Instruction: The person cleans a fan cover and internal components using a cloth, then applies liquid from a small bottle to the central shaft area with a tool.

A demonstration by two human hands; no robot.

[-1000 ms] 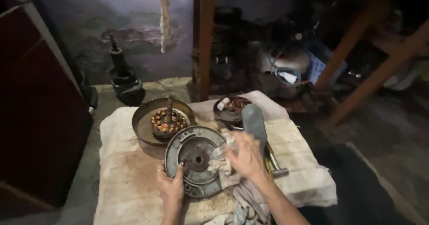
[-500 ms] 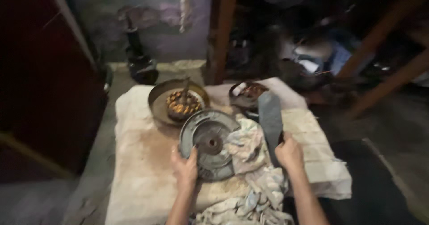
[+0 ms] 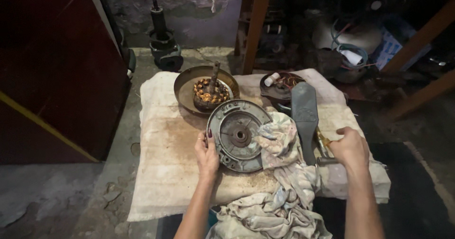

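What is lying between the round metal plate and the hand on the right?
In the head view, a crumpled rag and a dark grey fan blade lie between the round metal plate and the right hand.
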